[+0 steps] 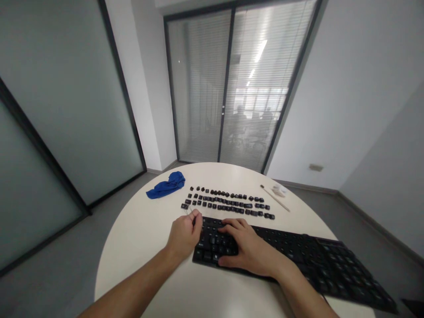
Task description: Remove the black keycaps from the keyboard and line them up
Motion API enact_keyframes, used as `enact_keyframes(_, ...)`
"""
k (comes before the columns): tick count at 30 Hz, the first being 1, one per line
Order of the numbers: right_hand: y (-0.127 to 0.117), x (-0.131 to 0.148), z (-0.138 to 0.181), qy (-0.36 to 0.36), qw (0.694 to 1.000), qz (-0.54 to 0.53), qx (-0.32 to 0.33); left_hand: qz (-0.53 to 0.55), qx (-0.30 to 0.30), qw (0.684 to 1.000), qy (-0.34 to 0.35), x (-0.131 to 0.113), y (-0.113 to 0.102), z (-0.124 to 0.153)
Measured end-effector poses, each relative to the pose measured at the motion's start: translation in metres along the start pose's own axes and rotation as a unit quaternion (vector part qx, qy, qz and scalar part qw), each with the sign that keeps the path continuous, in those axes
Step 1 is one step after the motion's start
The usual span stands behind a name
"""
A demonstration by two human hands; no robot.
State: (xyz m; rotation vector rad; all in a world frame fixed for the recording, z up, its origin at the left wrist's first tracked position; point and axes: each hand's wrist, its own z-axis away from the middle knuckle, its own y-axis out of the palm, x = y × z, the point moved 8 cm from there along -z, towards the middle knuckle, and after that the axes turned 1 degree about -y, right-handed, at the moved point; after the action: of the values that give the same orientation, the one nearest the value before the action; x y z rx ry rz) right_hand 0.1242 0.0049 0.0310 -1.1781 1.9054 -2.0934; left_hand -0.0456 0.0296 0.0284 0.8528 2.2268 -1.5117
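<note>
A black keyboard point(291, 247) lies slantwise on the round table, with some bare key places showing at its left end. My left hand point(186, 232) is closed at the keyboard's left edge, pinching a thin wire tool point(187, 210), which looks like a wire keycap puller. Its wire ends stick out beyond my fingers. Across the left part of the keys rests my right hand point(245, 243), fingers and thumb spread apart. Beyond the keyboard, loose black keycaps point(228, 203) are laid out in rows.
A crumpled blue cloth point(167, 184) lies at the table's far left. At the far right are a thin brush point(275, 198) and a small white crumpled item point(279, 190). The white table point(132, 247) has a rounded edge. Glass panels point(228, 88) stand behind it.
</note>
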Motion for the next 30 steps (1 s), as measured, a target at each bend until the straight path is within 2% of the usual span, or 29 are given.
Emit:
enact_keyframes(10, 0.0, 0.0, 0.002, -0.009, 0.999, -0.023, -0.027, -0.02, 0.015, 1.0, -0.005, -0.013, 0.009, 0.0)
enact_keyframes(17, 0.002, 0.008, -0.008, -0.007, 0.993, -0.028, -0.119, -0.024, 0.013, 0.999, -0.027, -0.004, 0.008, -0.002)
enact_keyframes(21, 0.008, 0.01, -0.015, 0.003, 0.991, -0.019, -0.133, -0.04, 0.013, 0.999, -0.031, -0.002, 0.008, -0.002)
enact_keyframes(25, 0.011, 0.009, -0.019, 0.014, 0.991, -0.017, -0.135, -0.068, 0.038, 0.996, -0.04, -0.001, 0.014, -0.001)
enact_keyframes(30, 0.011, 0.013, -0.022, 0.018, 0.989, -0.016, -0.145, -0.031, 0.055, 0.996, -0.063, 0.004, 0.018, 0.0)
